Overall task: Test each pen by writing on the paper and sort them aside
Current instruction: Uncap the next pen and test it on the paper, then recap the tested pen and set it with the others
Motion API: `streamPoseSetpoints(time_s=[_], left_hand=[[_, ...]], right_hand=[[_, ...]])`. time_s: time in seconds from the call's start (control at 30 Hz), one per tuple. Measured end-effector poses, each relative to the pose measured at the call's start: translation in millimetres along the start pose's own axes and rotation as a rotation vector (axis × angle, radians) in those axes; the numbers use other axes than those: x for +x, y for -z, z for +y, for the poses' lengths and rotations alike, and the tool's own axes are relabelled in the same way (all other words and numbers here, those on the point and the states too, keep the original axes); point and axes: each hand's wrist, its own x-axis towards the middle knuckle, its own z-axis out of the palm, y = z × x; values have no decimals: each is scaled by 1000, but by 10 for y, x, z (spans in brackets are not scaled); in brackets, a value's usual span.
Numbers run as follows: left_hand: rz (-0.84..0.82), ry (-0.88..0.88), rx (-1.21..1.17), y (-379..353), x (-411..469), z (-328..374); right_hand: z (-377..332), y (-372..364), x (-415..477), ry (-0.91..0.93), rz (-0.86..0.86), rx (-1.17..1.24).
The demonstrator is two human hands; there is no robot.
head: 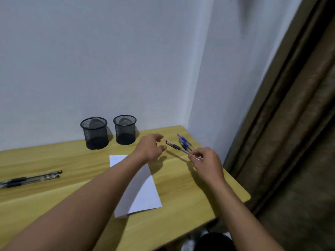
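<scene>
1. Lying at nine o'clock from the paper (146, 194): two black pens (30, 179), seemingly already sorted.
2. Mesh cups (94, 133), eleven o'clock.
3. Left hand (150, 149): fingers loosely spread, holding nothing, near the cap end.
4. Pen under test (176, 147): lifted, two o'clock; uncapping is likely next.
5. Blue pens (184, 141), probably untested, just behind it.
6. Right hand (204, 163): fingertips pinching that pen's tail.

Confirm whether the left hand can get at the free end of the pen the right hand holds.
Probably yes. The left hand hovers open just short of the free end of the pen, nothing between them; the right hand pinches only its other end.
</scene>
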Motion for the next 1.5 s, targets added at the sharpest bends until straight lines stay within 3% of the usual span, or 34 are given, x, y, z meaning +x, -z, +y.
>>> streamPoseSetpoints(time_s=[0.1, 0.3, 0.6, 0.93, 1.27, 1.5], left_hand=[[-139, 0, 228, -194, 103, -41], [-248, -41, 527, -407, 225, -71], [-227, -85, 557, -409, 178, -102], [8, -83, 462, 481, -381, -320], [245, 125, 506, 1466, -1555, -1258], [405, 289, 497, 1984, -2149, -1912]], right_hand=[[118, -132, 4, -52, 53, -101], [186, -348, 69, -54, 67, -250], [120, -318, 18, 1, 25, -245], [-621, -289, -33, 213, -179, -156], [-1894, -1097, -541, 478, -479, -93], [-2513, -1706, -1101, 563, -616, -87]])
